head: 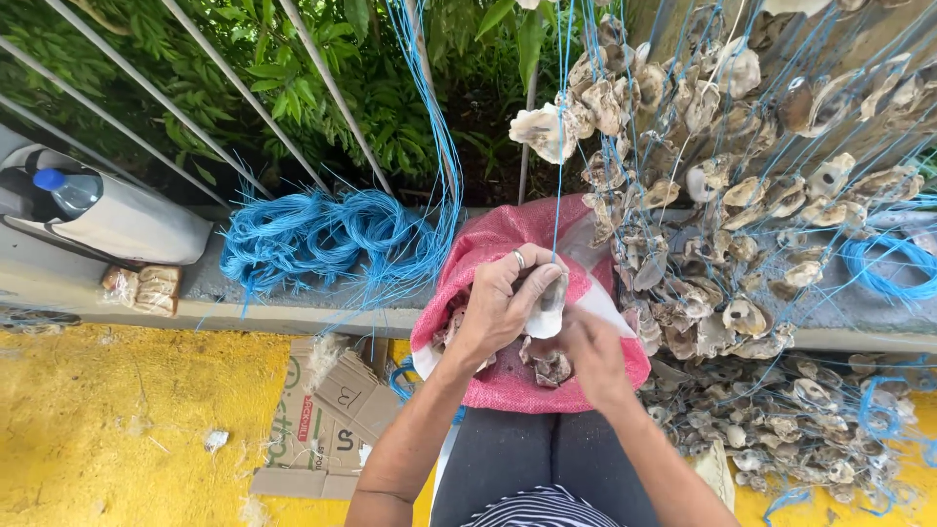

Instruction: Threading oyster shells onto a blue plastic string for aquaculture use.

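My left hand (500, 303), a ring on one finger, grips a pale oyster shell (547, 307) over a pink mesh sack (508, 239) that rests on my lap. My right hand (595, 356) is closed just below and right of the shell, touching it; what its fingers pinch is hidden. A thin blue string (561, 146) runs straight up from the shell. More shells (551, 369) lie inside the sack's open mouth. To the right hang many shells strung on blue lines (722, 185).
A heap of strung shells (781, 420) lies on the yellow floor at right. Coils of blue cord (322, 239) sit on the concrete ledge, with a bag holding a water bottle (68, 190) and a food packet (142, 288) at left. Flattened cardboard (327, 415) lies below. Railing and foliage stand behind.
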